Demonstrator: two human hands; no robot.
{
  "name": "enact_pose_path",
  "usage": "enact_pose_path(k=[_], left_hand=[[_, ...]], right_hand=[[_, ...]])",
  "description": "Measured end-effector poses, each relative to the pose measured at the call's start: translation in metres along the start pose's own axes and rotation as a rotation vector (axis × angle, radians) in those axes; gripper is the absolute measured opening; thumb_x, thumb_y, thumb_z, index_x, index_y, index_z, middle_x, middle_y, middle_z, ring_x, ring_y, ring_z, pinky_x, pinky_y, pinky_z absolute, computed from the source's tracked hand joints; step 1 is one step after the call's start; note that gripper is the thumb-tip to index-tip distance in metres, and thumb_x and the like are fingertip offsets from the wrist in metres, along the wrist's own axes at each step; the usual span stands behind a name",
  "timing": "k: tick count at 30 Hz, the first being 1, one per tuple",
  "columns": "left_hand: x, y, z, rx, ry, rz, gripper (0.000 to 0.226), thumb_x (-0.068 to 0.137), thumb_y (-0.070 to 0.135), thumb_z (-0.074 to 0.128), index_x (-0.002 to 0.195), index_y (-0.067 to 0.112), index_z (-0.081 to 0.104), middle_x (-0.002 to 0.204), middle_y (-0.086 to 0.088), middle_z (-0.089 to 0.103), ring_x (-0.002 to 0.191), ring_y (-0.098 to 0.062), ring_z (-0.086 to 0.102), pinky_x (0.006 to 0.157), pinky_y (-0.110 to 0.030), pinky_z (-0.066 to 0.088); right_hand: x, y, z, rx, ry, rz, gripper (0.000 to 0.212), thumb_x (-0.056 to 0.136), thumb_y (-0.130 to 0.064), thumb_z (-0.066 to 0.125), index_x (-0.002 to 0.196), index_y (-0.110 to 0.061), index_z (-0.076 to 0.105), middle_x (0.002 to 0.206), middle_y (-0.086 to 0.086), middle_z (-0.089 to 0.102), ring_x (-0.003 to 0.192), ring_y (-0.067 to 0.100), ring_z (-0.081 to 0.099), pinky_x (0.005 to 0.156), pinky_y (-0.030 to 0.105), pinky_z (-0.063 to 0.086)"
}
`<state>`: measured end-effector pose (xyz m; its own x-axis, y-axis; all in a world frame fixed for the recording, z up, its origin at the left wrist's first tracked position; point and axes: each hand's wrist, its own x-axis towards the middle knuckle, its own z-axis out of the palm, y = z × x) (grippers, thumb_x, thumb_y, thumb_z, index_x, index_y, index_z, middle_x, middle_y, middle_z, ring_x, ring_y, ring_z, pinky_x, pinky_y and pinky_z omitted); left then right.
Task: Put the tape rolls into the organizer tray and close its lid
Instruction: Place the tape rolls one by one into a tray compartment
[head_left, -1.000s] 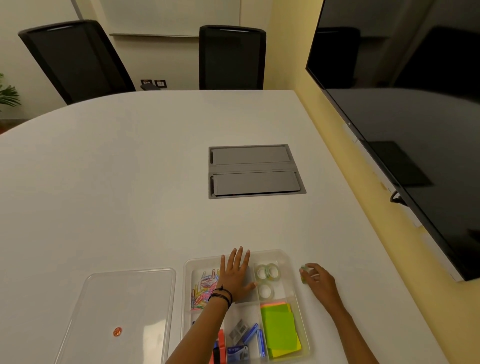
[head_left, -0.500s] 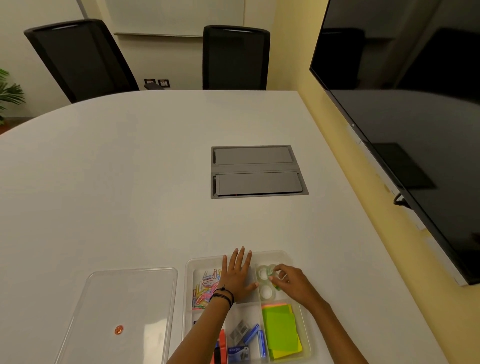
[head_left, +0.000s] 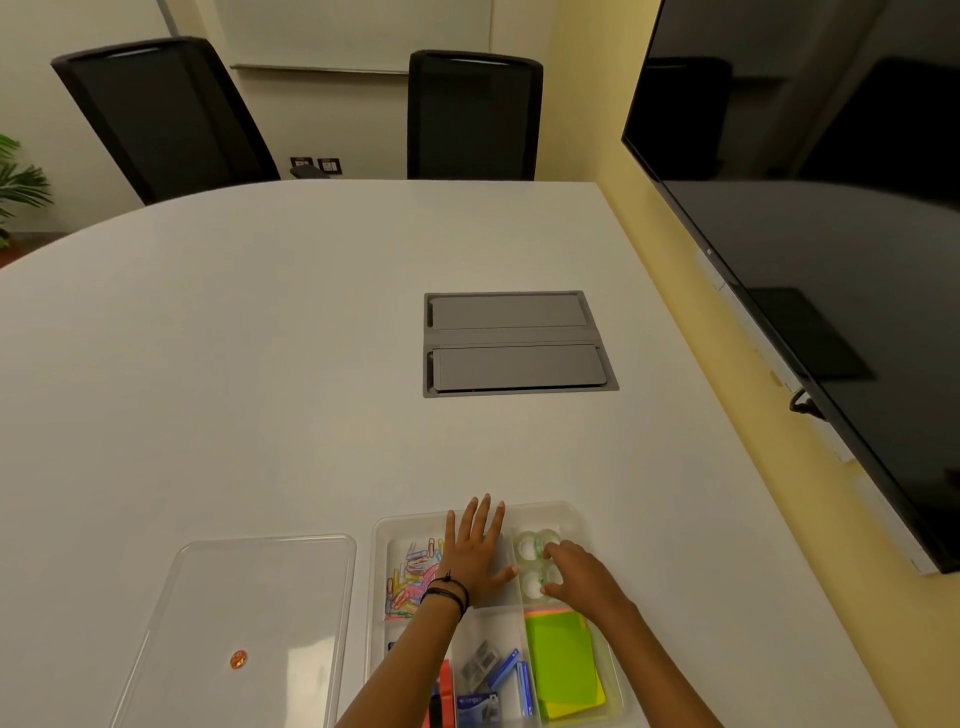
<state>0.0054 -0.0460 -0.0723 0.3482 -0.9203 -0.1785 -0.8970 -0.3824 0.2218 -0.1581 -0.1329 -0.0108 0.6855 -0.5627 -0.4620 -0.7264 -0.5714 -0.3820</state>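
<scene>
- Clear plastic organizer tray (head_left: 576, 512): left hand (head_left: 475, 553) lies flat and open across its middle, likely to steady it.
- Right hand (head_left: 579, 577) over the far-right compartment, fingers curled onto the tape rolls (head_left: 531, 545); actual grip unclear.
- Rolls sit directly under and beside the right fingers.
- Lid (head_left: 249, 623) lies left, off.

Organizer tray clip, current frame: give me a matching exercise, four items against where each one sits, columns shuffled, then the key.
Items
1. tape rolls
2. paper clips
3. sticky notes
4. lid

Places
A. flat on the table, left of the organizer tray
B. far right compartment, under the right hand
C. near right compartment
D. far left compartment, beside the left hand

Pairs: 1-B, 2-D, 3-C, 4-A
</scene>
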Motion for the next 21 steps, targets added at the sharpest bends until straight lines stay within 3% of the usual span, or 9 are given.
enact_pose_path(k=[6, 11, 17, 21], left_hand=[[-0.001, 0.001, -0.002, 0.005, 0.032, 0.012, 0.105, 0.066, 0.073, 0.027, 0.148, 0.013, -0.003, 0.154, -0.01, -0.017, 0.142, -0.026, -0.015, 0.111, -0.048, -0.01], [-0.002, 0.001, -0.002, 0.005, 0.035, 0.015, 0.105, 0.066, 0.072, 0.027, 0.148, 0.014, -0.002, 0.154, -0.01, -0.017, 0.142, -0.026, -0.015, 0.111, -0.048, -0.01], [-0.001, 0.001, -0.001, 0.001, 0.032, 0.011, 0.104, 0.067, 0.073, 0.027, 0.148, 0.014, -0.002, 0.155, -0.01, -0.016, 0.142, -0.026, -0.015, 0.111, -0.047, -0.01], [-0.001, 0.001, 0.0, -0.002, 0.039, 0.012, 0.104, 0.068, 0.073, 0.027, 0.147, 0.014, -0.003, 0.154, -0.01, -0.016, 0.142, -0.026, -0.015, 0.111, -0.047, -0.009]], right_hand=[[-0.001, 0.0, 0.003, -0.026, 0.008, -0.004, 0.049, 0.08, -0.017, 0.063, 0.124, -0.011, 0.042, 0.123, 0.014, 0.051, 0.11, 0.029, 0.052, 0.085, 0.033, 0.043], [0.004, -0.001, 0.003, -0.025, 0.022, 0.022, 0.039, 0.081, -0.013, 0.058, 0.118, -0.009, 0.046, 0.12, 0.016, 0.052, 0.108, 0.031, 0.053, 0.084, 0.035, 0.043], [0.011, -0.007, -0.001, 0.064, 0.13, 0.023, 0.03, 0.086, -0.007, 0.051, 0.116, -0.006, 0.049, 0.12, 0.014, 0.053, 0.109, 0.028, 0.053, 0.085, 0.031, 0.042], [0.015, -0.01, -0.002, 0.102, 0.109, 0.021, 0.033, 0.085, -0.007, 0.053, 0.118, -0.007, 0.048, 0.121, 0.016, 0.054, 0.11, 0.028, 0.052, 0.088, 0.031, 0.042]])
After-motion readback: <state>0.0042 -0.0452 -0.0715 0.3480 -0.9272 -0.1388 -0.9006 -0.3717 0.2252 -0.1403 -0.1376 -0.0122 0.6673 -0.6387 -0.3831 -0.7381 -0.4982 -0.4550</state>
